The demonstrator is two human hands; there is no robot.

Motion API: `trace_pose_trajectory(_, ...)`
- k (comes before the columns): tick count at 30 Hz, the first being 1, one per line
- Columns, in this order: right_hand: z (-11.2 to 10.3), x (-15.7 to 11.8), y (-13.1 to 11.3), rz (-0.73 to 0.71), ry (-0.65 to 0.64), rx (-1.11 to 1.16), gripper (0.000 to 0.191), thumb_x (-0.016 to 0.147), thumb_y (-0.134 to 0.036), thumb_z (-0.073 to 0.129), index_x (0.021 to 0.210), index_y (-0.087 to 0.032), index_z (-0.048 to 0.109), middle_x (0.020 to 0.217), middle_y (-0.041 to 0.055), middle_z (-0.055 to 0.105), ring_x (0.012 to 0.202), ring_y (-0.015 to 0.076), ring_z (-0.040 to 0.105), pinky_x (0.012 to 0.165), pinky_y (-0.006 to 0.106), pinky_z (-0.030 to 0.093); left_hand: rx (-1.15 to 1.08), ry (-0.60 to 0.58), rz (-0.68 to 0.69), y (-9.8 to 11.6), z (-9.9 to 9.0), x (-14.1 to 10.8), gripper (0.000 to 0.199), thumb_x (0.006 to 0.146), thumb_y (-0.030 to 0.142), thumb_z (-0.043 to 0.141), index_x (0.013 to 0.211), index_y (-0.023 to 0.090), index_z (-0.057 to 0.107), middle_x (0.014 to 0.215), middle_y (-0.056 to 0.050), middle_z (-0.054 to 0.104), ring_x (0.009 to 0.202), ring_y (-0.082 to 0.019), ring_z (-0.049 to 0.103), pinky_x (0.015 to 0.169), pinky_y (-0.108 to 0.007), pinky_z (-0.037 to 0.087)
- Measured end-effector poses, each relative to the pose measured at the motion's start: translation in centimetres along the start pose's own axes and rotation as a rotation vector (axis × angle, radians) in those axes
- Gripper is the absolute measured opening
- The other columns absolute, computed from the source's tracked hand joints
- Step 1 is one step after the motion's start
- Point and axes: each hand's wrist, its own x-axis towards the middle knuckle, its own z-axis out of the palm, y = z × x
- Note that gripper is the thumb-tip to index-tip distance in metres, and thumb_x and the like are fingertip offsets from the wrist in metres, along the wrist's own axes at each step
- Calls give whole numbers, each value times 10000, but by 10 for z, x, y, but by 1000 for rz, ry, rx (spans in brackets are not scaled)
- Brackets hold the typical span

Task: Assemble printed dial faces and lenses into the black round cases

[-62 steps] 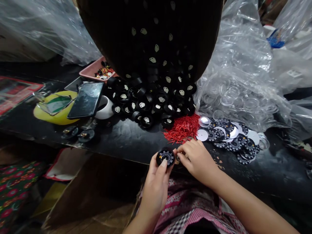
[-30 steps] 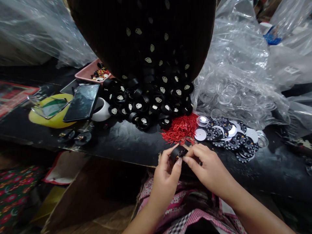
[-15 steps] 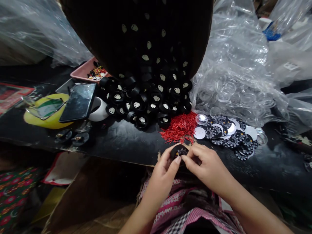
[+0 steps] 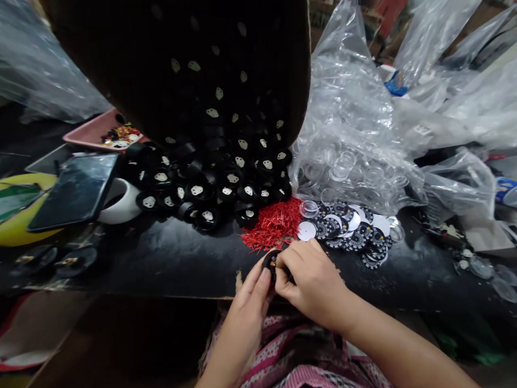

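Observation:
At the table's front edge, my left hand (image 4: 251, 296) is closed round a round black case (image 4: 271, 264) with a dial inside. My right hand (image 4: 309, 280) is closed over the case's right side, fingertips pinched at its face; anything small between them is hidden. Just beyond the hands lies a heap of thin red pieces (image 4: 274, 222). To its right are overlapping black and white dial discs (image 4: 349, 229). Many black round cases (image 4: 205, 216) with pale plates spill out of a large dark container (image 4: 181, 32) behind.
A clear bag of transparent rings (image 4: 343, 167) lies behind the discs. On the left are a phone (image 4: 75, 188), a white ring-shaped object (image 4: 121, 202), a pink tray (image 4: 92, 129), a yellow object (image 4: 16, 229) and two black round parts (image 4: 76, 261).
The view has shifted, so the tabletop items appear further left. My right hand has come over the case, covering more of its dial, and the case looks more tilted.

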Motion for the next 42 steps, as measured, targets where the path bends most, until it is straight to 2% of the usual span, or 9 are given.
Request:
trace_pose_trajectory(6, -16, 9, 22, 223, -208, 274, 119, 917, -192, 588, 810, -199, 639, 761, -6, 667, 679, 140, 578, 683, 278, 417, -24, -54, -60, -11, 1, 7, 361, 880, 474, 673, 1221, 357, 698, 1397, -14, 642, 1376, -288, 511, 1197, -504, 336)
trace_pose_trajectory(8, -19, 19, 46, 254, -150, 243, 125, 950, -255, 571, 914, -201, 678, 911, 35, 696, 827, 170, 632, 772, 301, 460, -42, -54, -55, -14, -2, 12, 346, 886, 467, 668, 1212, 356, 700, 1360, -19, 669, 1341, -297, 548, 1173, -535, 369)
trace_pose_trajectory(12, -16, 40, 95, 396, -35, -80, 324, 856, -263, 696, 1151, -131, 675, 1200, 192, 621, 1113, 365, 590, 941, 532, 430, -167, -56, -58, -19, 1, 16, 331, 869, 466, 684, 1167, 327, 720, 1309, -37, 701, 1254, -331, 620, 1039, -571, 509)
trace_pose_trajectory(16, -18, 39, 114, 368, -31, -20, 224, 917, -185, 561, 1057, -147, 732, 1170, 168, 654, 1141, 334, 594, 1004, 519, 427, -197, -78, -77, -18, 7, 14, 351, 856, 466, 696, 1161, 292, 719, 1307, -52, 703, 1255, -327, 618, 1024, -556, 521)
trace_pose_trajectory(22, -21, 7, 71, 343, -62, 361, 368, 971, -273, 495, 1306, -238, 643, 974, 55, 708, 878, 197, 670, 812, 346, 552, -306, -104, -142, -7, 12, 18, 353, 891, 493, 639, 1120, 237, 724, 1175, -84, 760, 1110, -284, 704, 1028, -466, 515)
trace_pose_trajectory(25, -13, -2, 40, 252, -91, 550, 372, 953, -247, 523, 1298, -258, 661, 1043, 76, 644, 946, 195, 636, 880, 363, 530, -321, -155, -103, -4, 14, 19, 304, 900, 469, 637, 1097, 256, 726, 1197, -71, 749, 1130, -281, 692, 1004, -462, 530)
trace_pose_trajectory(30, -9, -2, 22, 254, -77, 529, 259, 981, -281, 516, 1164, -244, 695, 1110, 78, 603, 986, 190, 610, 872, 343, 488, -169, -156, -21, -7, 11, 15, 332, 853, 339, 722, 1180, 283, 700, 1292, -48, 706, 1219, -276, 641, 1030, -451, 522)
trace_pose_trajectory(35, -7, 3, 13, 265, 77, 261, 390, 1036, -415, 394, 719, -216, 501, 650, -4, 546, 639, 162, 501, 663, 310, 370, -32, -240, 37, -7, 9, 5, 341, 831, 281, 733, 1171, 276, 714, 1273, -22, 722, 1233, -239, 636, 1104, -401, 461)
trace_pose_trajectory(42, 8, 4, 1, 153, 177, 196, 385, 1042, -265, 318, 669, -229, 407, 609, -11, 506, 603, 149, 452, 634, 289, 321, 278, -184, 116, 1, 6, 3, 352, 827, 298, 719, 1178, 281, 706, 1229, -22, 738, 1183, -241, 662, 1075, -388, 475)
